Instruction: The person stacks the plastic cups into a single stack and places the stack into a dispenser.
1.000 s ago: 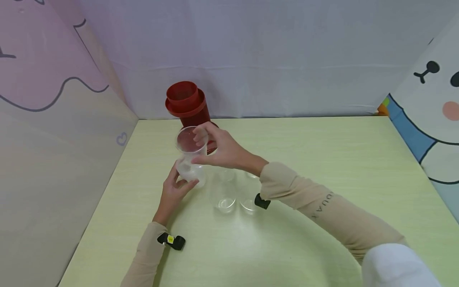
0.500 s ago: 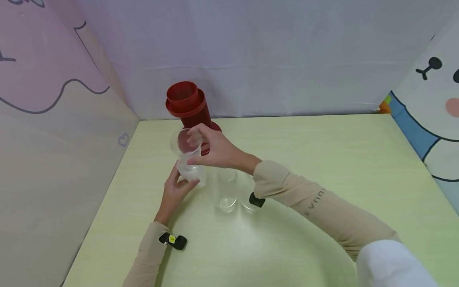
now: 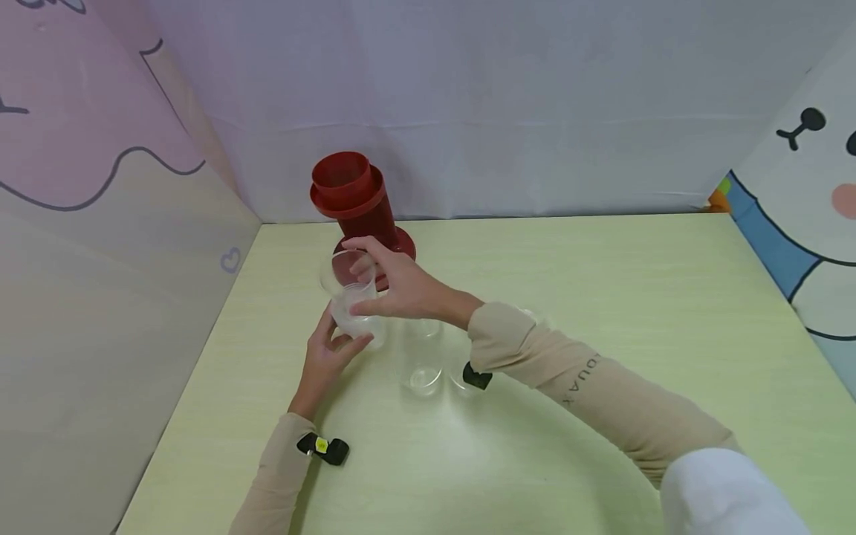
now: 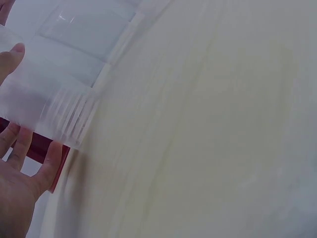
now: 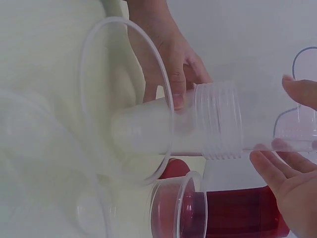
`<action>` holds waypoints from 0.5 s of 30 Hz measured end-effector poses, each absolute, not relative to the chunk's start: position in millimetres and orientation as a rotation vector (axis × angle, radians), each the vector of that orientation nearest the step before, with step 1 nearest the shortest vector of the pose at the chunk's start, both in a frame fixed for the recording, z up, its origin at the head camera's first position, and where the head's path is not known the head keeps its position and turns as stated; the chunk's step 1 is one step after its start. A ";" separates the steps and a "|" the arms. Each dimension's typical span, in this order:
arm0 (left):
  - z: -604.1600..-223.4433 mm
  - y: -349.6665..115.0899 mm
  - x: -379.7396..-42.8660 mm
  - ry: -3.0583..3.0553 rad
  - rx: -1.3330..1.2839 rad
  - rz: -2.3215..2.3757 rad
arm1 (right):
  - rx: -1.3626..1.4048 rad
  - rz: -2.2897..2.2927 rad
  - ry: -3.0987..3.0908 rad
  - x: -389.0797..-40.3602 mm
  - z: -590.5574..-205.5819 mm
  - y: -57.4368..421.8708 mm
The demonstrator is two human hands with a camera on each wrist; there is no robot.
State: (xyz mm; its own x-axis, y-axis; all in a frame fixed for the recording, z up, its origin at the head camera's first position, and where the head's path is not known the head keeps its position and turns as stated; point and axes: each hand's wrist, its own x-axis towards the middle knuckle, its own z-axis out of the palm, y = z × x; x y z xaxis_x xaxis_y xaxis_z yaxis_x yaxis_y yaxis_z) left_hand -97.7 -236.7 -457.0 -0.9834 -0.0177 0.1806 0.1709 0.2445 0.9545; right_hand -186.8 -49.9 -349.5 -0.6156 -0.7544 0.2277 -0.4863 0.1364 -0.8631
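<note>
In the head view, my left hand (image 3: 321,364) grips clear plastic cups (image 3: 351,325) at their lower part, thumb on one side and fingers on the other. Above it, my right hand (image 3: 408,282) holds a clear plastic cup (image 3: 328,276) between thumb and fingers. This cup lines up with the left hand's cups, and the clear walls hide how deep it sits in them. Several stacked rims (image 5: 218,121) show between both hands in the right wrist view. My left hand (image 4: 20,183) appears at the left wrist view's edge, beside ridged rims (image 4: 72,116).
A tower of red cups (image 3: 371,215) stands behind the hands, near the back wall. Several clear cups (image 3: 423,379) stand on the pale table (image 3: 535,446), partly under the right forearm. A large clear rim (image 5: 86,99) is close to the right wrist camera.
My right hand has shifted slightly left and then down with its clear cup, closer to the left hand. The left hand has stayed nearly still around its cups.
</note>
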 end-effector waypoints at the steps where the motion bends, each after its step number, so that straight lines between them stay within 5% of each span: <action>1: -457.0 -236.7 -97.5 -2.352 -0.148 -1.835 | -1.221 -1.459 2.158 -186.8 -350.0 -50.1; 15: -456.5 -236.4 -96.6 -2.321 -0.173 -1.857 | -1.183 -1.263 2.252 -185.7 -354.7 -55.1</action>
